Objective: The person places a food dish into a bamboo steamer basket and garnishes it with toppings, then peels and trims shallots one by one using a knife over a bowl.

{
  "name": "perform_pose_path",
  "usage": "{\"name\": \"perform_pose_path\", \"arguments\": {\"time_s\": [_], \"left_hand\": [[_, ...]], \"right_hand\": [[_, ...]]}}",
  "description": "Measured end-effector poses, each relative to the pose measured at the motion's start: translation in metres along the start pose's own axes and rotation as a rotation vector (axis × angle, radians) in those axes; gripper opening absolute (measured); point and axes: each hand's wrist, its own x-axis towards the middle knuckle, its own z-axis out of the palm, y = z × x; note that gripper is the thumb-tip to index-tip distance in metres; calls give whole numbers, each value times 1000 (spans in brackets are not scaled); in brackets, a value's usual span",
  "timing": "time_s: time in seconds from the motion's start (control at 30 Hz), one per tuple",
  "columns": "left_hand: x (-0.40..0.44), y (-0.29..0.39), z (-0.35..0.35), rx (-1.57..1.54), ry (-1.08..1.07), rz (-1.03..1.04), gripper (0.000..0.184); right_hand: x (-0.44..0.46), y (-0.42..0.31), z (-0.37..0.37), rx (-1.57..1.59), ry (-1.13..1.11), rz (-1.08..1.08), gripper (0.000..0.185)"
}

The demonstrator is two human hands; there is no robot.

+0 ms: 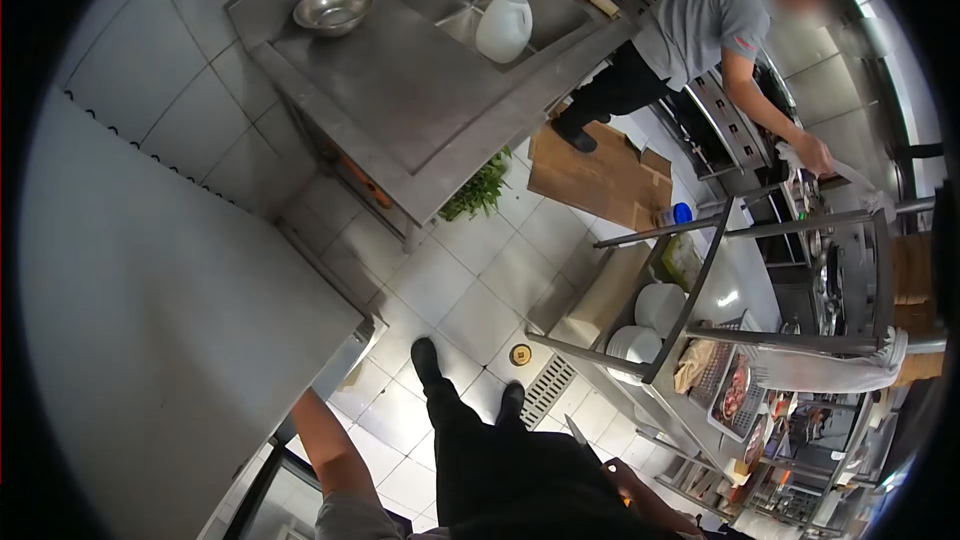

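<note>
Cardboard lies ahead; the right hand grips a knife; a white cabinet hides the left hand, its grip unclear.

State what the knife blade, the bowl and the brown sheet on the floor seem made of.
Knife blade: probably steel, smooth, judging by its grey sheen.
Bowl: likely stainless steel, polished, given its bright reflections.
Brown sheet: apparently cardboard, matte, from its dull, blotchy surface.
</note>
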Motion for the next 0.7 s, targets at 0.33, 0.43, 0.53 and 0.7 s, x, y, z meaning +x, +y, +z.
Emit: {"name": "perform_pose_path", "arguments": {"time_s": [0.33, 0.43, 0.53, 0.7], "left_hand": [[-1, 6, -3, -43, 27, -19, 26], [0, 6, 0, -64, 45, -28, 26], [0, 5, 3, -93, 64, -35, 26], [2, 13, 0, -297, 203, -48, 26]], "right_hand": [[3, -12, -2, 15, -43, 13, 42], [1, -17, -4, 19, -40, 48, 40], [-4, -27, -8, 131, -27, 91, 38], [-2, -35, -13, 130, -31, 58, 35]]}}
